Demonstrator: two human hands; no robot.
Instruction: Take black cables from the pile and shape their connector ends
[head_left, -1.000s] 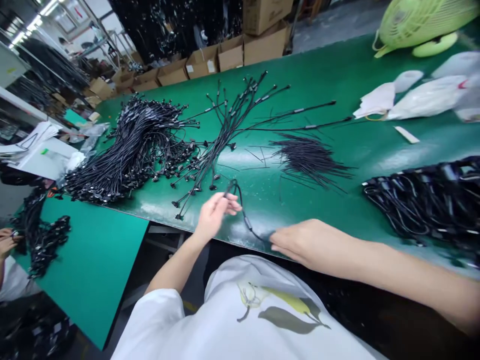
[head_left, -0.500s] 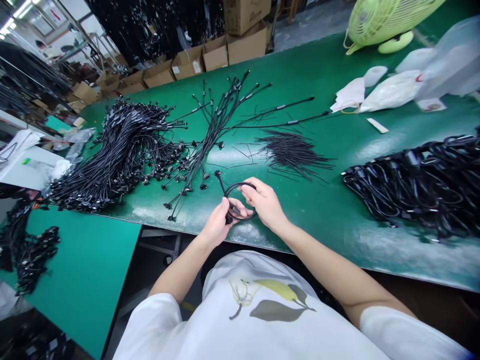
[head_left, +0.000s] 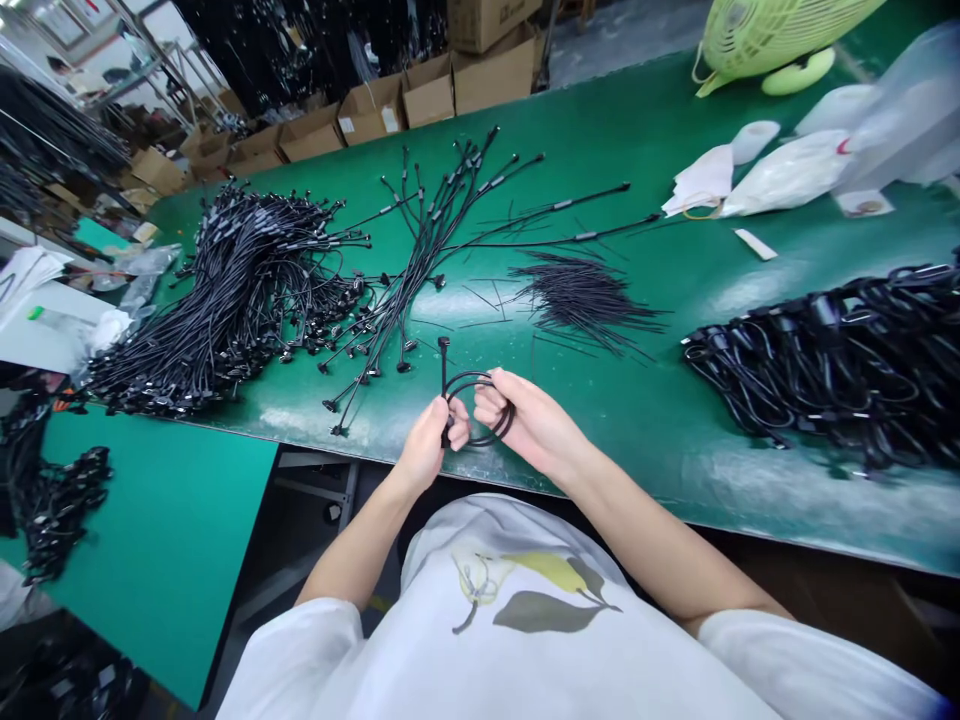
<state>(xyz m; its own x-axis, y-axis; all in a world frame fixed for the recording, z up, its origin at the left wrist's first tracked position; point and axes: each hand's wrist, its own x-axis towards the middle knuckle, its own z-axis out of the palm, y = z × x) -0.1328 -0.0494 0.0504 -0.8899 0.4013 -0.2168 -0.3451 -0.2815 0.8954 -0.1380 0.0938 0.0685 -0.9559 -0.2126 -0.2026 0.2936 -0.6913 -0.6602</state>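
Head view puts the black cable (head_left: pixel 480 377) right in front of you, held up in a loop just above the near edge of the green counter (head_left: pixel 615 405), with its moulded plug (head_left: pixel 443 345) standing upright out of your left hand (head_left: pixel 429 447). Your left fingers (head_left: pixel 454 425) are clenched around the cable where the loop closes, and a second dark end (head_left: pixel 446 437) shows just under them, partly hidden. Your right hand (head_left: pixel 531 420) has its fingers (head_left: pixel 489 405) curled around the right side of the loop, gripping it rather than pinching it. To handle this cleanly, keep the crossing firm in your left hand and guide with your right, so the curve stays round and no kink forms at the plug's neck. Beyond your hands, a fan of branched cables (head_left: pixel 427 240) lies on the counter, with a large heap of cables (head_left: pixel 247 290) to its left, a bunch of thin black wires (head_left: pixel 585 300) to its right, and a pile of looped cables (head_left: pixel 810 360) farther right. Cardboard boxes (head_left: pixel 375 110) line the far side, while white plastic bags (head_left: pixel 787 170) and a green fan (head_left: pixel 772 30) sit at the far right.
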